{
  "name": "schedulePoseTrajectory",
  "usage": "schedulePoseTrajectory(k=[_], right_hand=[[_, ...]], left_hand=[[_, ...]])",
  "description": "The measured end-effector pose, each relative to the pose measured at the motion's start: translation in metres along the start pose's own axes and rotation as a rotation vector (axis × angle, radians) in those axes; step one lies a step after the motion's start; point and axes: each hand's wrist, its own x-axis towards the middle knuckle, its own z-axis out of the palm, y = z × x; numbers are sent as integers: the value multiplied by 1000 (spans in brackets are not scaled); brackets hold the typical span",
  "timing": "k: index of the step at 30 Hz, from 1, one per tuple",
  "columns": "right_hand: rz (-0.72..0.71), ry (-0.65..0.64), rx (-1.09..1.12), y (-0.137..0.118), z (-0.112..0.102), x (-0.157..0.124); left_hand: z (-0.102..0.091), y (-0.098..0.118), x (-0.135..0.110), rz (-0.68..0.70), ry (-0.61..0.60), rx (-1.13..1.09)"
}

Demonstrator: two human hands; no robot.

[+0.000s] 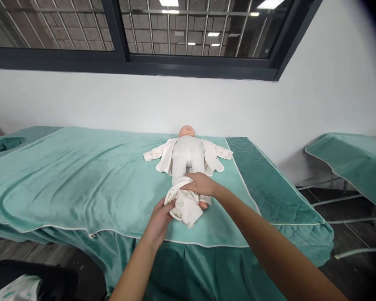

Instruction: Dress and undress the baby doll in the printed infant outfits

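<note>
A baby doll (188, 152) lies on its back on a teal towel (81, 179), head toward the wall. An open white jacket (211, 154) spreads under its body. White patterned trousers (184, 205) are bunched over its lower legs, and one foot shows just right of them. My left hand (161, 217) grips the bunched trousers from the left. My right hand (202, 184) clasps the trousers' top edge near the doll's knees.
The towel covers a bed (269, 188) with a darker teal sheet against a white wall below a dark window. A second teal-covered bed (351, 163) stands at the right. Patterned cloth (15, 288) lies at the bottom left.
</note>
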Motion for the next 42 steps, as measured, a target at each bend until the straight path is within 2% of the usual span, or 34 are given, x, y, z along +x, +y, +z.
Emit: schedulePoseTrajectory(k=[3,5,10,13,15,19,21,25,30,33,36,39,42], right_hand=[[8,-13,177,-1,-4,-4],[2,-40,256,-1,-7,-6],[45,-122,382,-1,-15,-13],[86,-132,317,-1,-17,-14],[98,-87,231,-1,-15,-10],[115,91,73,2,-8,4],[145,155,36,5,-6,10],[222,262,6,9,0,16],[294,412,-48,2,15,14],[251,378,6,-4,13,11],[152,242,167,-5,-6,7],[94,172,297,8,-31,4],[136,159,378,30,-41,2]], left_hand=[[-9,6,14,14,-97,30],[-14,13,26,76,-117,179],[-15,33,60,352,-14,637],[-15,39,79,600,51,747],[-16,39,91,698,80,762],[-15,37,108,680,143,774],[-13,37,111,716,178,817],[-7,40,113,828,243,993],[-8,36,119,826,312,1260],[-12,30,122,777,318,1309],[-18,26,122,740,290,1262],[-22,24,121,743,277,1204],[-23,23,121,753,263,1154]])
